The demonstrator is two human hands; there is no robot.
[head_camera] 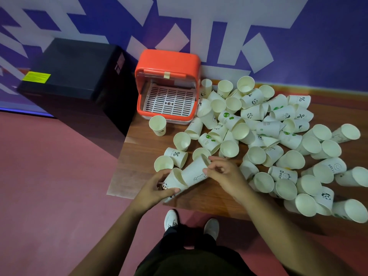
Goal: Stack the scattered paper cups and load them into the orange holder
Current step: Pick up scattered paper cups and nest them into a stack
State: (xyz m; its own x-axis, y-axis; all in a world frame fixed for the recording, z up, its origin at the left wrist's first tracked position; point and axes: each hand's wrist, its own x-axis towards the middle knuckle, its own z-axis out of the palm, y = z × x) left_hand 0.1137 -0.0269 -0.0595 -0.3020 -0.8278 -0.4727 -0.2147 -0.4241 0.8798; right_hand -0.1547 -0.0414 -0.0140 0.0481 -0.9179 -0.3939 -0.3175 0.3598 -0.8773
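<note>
Paper cups in a loose heap, most on their sides, cover the right and middle of the bench; several lie right at the front edge, below the right forearm

Orange holder at the back left of the bench, against the wall, front open, slatted tray bare. Nothing loaded yet. A strip of tape sits on the raised cover; if that is all that props it, it may drop during loading

Two cups in work, near the front left corner: bear-print cup goes base-first into panda-print cup, both tilted, roughly in line

Left hand wraps the panda-print cup, fingers curled round its wall. Right hand pinches the bear-print cup near its mouth end

Likely trouble:
- skewed entry wedges the rim, and thin paper buckles under a hard squeeze
- right forearm sweeps edge cups to the floor
- sideways cups roll when neighbours are pulled from the heap
- too long a stack may not fit the holder; its depth is hard to judge
</note>
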